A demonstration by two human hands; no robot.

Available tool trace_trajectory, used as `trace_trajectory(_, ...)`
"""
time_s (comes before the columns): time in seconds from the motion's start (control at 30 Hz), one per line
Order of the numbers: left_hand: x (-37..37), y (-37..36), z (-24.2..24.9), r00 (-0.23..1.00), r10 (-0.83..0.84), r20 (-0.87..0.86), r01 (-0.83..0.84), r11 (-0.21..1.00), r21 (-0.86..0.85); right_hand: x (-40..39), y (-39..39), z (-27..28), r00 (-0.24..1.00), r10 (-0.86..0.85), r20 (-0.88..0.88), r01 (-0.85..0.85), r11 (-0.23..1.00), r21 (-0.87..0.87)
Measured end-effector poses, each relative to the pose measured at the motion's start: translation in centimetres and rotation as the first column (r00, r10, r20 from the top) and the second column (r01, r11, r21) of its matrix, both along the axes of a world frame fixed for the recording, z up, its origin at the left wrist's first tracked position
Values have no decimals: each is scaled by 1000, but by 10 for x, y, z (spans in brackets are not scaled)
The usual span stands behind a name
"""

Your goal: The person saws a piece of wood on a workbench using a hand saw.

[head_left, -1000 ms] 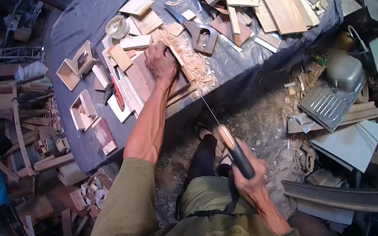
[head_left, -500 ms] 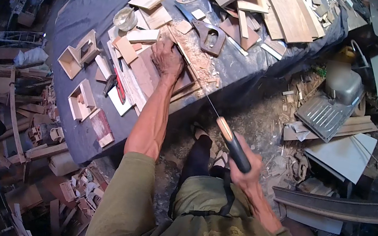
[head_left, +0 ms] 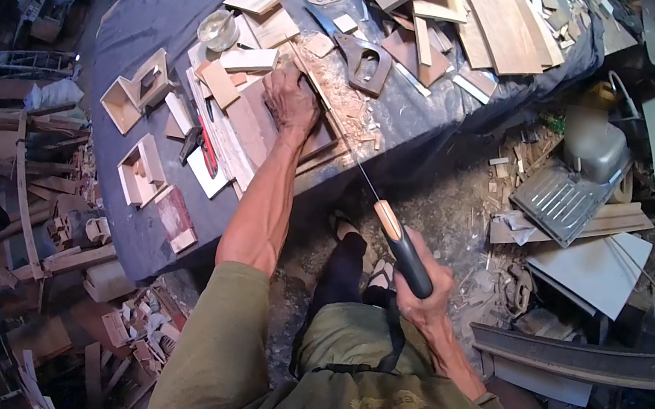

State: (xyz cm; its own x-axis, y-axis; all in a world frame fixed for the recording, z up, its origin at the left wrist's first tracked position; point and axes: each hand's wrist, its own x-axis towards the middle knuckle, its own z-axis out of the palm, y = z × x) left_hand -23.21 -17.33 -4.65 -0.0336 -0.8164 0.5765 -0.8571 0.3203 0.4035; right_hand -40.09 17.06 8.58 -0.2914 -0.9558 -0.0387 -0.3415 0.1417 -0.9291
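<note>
My right hand [head_left: 428, 289] is wrapped around the black and orange handle of a saw [head_left: 405, 257]. Its thin blade, seen nearly edge-on, runs from the handle over the table edge to a narrow wooden strip [head_left: 323, 98]. My left hand [head_left: 291, 100] has its fingers bent and pressed down on a brown wooden board [head_left: 256, 125] beside that strip; its fingertips are partly hidden. Sawdust [head_left: 348, 104] lies along the strip. Close by, a second handsaw [head_left: 368, 66] with a wooden handle rests on the table.
The dark cloth-covered table [head_left: 150, 19] carries small wooden boxes [head_left: 144, 170], a jar [head_left: 218, 30], a red-handled tool [head_left: 207, 148] and piled boards [head_left: 497, 16]. A metal sink [head_left: 558, 196] and scrap wood lie on the floor at right. More scraps [head_left: 143, 325] crowd the lower left.
The saw has shifted very slightly along its line, with a little more blade showing near the table edge. My left hand stays in place on the board.
</note>
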Motion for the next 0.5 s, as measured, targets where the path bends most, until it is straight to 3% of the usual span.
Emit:
trace_trajectory(0.2, -4, 0, 5, 1000, 2, -23, -3, 999, -35, -2, 48, -7, 997, -70, 40, 72, 996, -61)
trace_trajectory(0.3, -7, 1, 7, 1000, -3, -12, 2, 1000, -19, -1, 38, -1, 998, -63, 22, 63, 998, 7)
trace_trajectory(0.43, -4, 4, 9, 1000, 10, 5, -10, 1000, -10, 8, 6, -12, 997, -48, 52, 53, 994, -99)
trace_trajectory(0.5, -5, 2, 11, 1000, 14, 6, -14, 1000, 10, 4, 24, -7, 999, -49, 17, 50, 997, -51)
